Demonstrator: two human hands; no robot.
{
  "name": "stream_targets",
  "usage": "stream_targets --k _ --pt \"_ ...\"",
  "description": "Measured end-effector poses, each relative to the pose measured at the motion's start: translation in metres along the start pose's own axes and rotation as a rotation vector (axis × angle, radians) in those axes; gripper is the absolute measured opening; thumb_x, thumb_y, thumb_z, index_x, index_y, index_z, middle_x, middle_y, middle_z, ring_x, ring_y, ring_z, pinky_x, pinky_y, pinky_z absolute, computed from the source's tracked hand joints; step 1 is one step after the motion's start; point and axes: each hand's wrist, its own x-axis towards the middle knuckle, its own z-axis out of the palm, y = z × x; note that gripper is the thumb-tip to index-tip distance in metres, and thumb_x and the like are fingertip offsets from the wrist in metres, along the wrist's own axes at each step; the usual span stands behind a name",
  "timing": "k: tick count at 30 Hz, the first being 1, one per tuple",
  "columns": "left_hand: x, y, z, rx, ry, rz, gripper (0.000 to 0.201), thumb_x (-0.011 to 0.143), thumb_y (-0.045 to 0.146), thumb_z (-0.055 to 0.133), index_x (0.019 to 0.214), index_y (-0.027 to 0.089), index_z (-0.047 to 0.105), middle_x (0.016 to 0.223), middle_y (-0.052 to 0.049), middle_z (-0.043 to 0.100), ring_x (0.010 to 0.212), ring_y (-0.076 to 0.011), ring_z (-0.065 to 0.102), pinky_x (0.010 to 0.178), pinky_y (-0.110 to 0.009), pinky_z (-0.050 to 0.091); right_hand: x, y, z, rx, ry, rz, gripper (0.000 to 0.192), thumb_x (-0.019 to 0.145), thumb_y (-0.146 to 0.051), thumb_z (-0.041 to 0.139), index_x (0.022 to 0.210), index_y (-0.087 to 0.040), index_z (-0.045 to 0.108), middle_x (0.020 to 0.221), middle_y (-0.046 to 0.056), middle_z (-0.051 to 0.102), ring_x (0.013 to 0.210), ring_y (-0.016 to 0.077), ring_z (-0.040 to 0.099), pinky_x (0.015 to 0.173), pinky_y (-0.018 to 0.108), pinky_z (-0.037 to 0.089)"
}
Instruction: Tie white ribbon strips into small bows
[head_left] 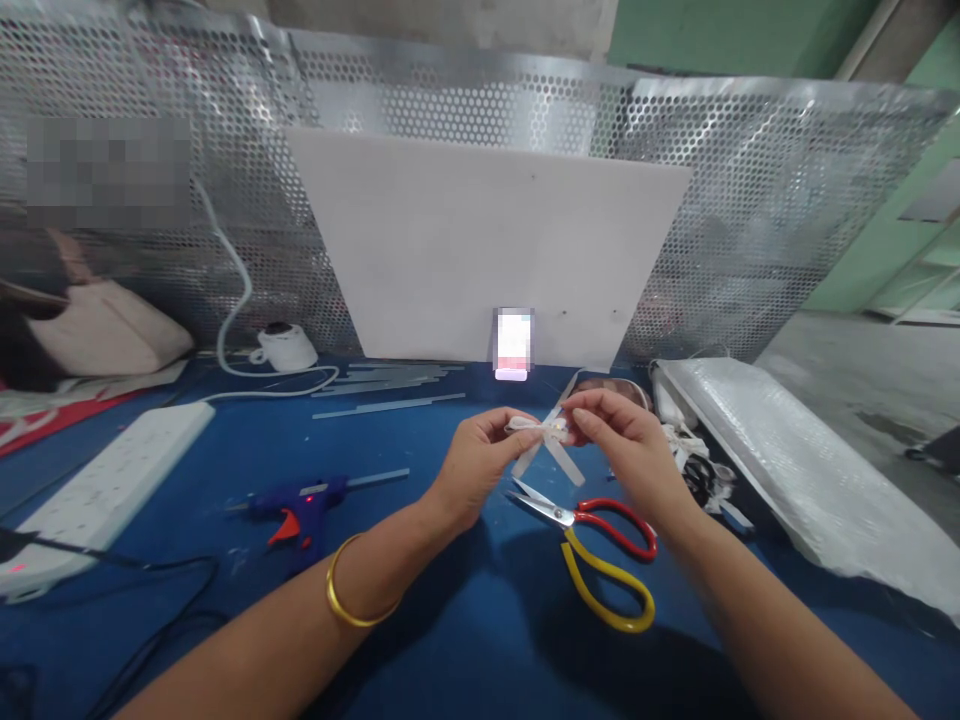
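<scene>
Both my hands hold a small white ribbon bow (545,440) above the blue table (450,630). My left hand (480,462) pinches its left loop, and my right hand (622,440) pinches its middle from the right. Ribbon tails hang down between the hands. Just below them lie scissors (600,545) with one red and one yellow handle, blades pointing left. A blue glue gun (296,507) with a glue stick in its back lies to the left of my left forearm, its light on.
A white power strip (105,490) and black cable lie at the left. Glue sticks (390,385), a phone (514,345) and a white board (487,250) stand against the perforated metal screen. A plastic-wrapped bundle (795,470) and ribbon scraps (701,470) lie at the right.
</scene>
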Motion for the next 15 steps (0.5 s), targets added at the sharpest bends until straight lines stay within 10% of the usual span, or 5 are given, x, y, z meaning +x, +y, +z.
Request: stream_targets --k 15 --pt "-0.0025 0.0053 0.0015 0.106 -0.101 -0.085 0.015 0.068 0.028 0.069 0.067 0.013 0.067 0.054 -0.001 0.059 0.050 -0.0097 0.048 0.052 -0.023 0.034 -0.0032 0.0047 -0.0006 -0.654 -0.117 -0.381 0.012 0.084 -0.015 0.044 0.078 -0.020 0.053 0.076 0.002 0.056 0.069 0.0144 0.049 0.064 0.026 0.036"
